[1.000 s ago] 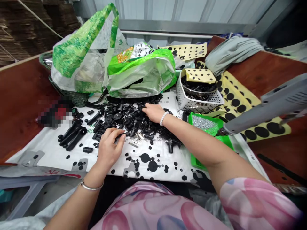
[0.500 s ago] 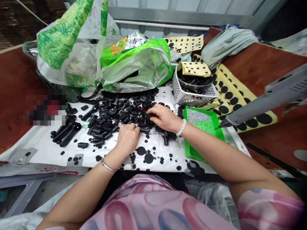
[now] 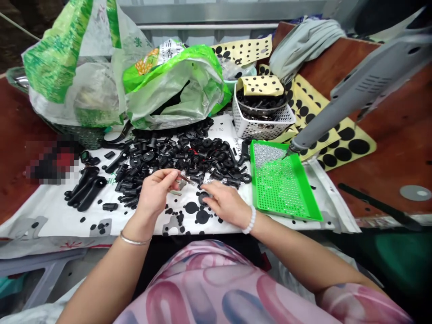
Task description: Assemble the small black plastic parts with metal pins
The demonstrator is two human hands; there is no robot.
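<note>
The left hand (image 3: 157, 191) pinched a thin metal strip (image 3: 186, 179); the right hand (image 3: 227, 204) pinched a round black part (image 3: 203, 198).

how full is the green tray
The green tray is partly full: silvery pieces heap at its far end; perforated floor shows nearer the person.

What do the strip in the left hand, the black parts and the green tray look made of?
Strip in left hand: probably bare metal, from its silvery shine.
Black parts: likely moulded plastic, satin; soft highlights, repeated shapes.
Green tray: likely smooth moulded plastic; even bright colour, perforated floor.
</note>
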